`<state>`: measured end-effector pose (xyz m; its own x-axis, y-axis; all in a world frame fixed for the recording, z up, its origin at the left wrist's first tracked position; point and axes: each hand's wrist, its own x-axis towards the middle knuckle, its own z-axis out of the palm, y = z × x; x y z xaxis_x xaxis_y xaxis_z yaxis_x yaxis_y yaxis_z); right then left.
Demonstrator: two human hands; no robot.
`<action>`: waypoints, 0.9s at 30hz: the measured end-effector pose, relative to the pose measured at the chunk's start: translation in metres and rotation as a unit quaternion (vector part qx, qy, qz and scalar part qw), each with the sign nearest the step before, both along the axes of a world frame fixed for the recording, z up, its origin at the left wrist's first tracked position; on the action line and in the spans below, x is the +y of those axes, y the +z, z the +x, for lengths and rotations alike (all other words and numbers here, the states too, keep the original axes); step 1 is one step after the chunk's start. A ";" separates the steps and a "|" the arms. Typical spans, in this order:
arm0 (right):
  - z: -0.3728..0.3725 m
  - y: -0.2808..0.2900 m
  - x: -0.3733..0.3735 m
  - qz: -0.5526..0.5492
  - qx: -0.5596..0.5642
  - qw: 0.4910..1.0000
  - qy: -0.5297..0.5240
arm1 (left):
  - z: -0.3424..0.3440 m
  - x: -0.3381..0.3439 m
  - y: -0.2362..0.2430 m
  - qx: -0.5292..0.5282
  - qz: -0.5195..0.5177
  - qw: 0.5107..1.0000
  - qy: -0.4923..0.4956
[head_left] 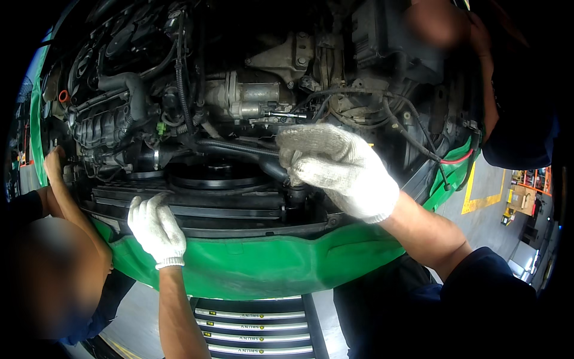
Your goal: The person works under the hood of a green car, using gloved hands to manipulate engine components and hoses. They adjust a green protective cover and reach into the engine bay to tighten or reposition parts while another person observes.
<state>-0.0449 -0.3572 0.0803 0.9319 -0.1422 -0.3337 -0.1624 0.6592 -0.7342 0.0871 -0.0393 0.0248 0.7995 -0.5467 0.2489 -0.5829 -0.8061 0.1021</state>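
Note:
In a car's engine bay, my gloved right hand (335,170) is raised over the front right part, near a black hose (239,147), with fingers curled and thumb drawn in; whatever it may hold is hidden. My gloved left hand (156,230) rests at the black front panel (239,221) with fingers loosely bent and nothing visible in them. A metal tool like a socket extension (287,115) lies beside a silver cylindrical starter-like part (257,93), just beyond my right hand. A black round fan housing (218,176) sits between my hands.
A green fender cover (287,257) drapes the front edge. Another person (66,275) leans in at the left, a bare hand in the bay; another person (514,119) leans in at the right. A slatted step (254,329) is below. Shelving with a cardboard box (523,200) stands at right.

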 end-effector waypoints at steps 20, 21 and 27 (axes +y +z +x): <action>0.001 0.009 0.006 -0.211 -0.055 0.976 0.020 | 0.001 0.001 -0.001 0.014 0.022 1.000 0.005; 0.001 0.009 0.006 -0.217 -0.053 0.974 0.020 | 0.001 0.001 -0.001 0.009 0.021 1.000 0.012; 0.002 0.011 0.005 -0.258 -0.021 0.966 0.024 | 0.001 0.001 -0.001 0.005 0.012 1.000 0.014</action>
